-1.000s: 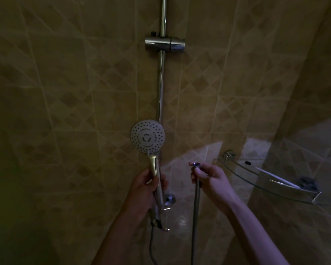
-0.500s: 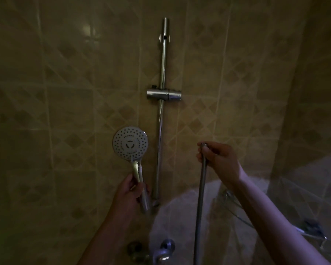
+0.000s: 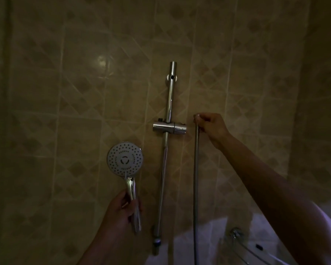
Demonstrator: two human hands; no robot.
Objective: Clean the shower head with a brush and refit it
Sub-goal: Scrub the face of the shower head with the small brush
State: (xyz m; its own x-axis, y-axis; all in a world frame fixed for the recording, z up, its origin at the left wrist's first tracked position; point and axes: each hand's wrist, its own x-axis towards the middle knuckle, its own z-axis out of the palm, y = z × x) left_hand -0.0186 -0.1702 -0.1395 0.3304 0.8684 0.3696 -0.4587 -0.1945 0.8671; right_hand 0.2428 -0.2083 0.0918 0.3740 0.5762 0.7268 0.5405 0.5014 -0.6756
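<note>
My left hand [image 3: 122,207] grips the chrome handle of the round shower head [image 3: 125,159], whose spray face points toward me, left of the rail. The head is detached from the hose. My right hand [image 3: 210,124] pinches the top end of the metal shower hose [image 3: 195,178], which hangs straight down. That hose end sits just right of the chrome slider bracket [image 3: 169,127] on the vertical rail [image 3: 166,150]. No brush is in view.
Beige patterned tiles cover the wall [image 3: 84,111]. A glass corner shelf [image 3: 241,249] with a chrome fitting sits at the lower right. The rail's lower mount [image 3: 157,240] is near the bottom edge.
My right hand has lifted the hose end up to the level of the slider bracket. The view has tilted upward, and the shower head in my left hand stays left of the rail.
</note>
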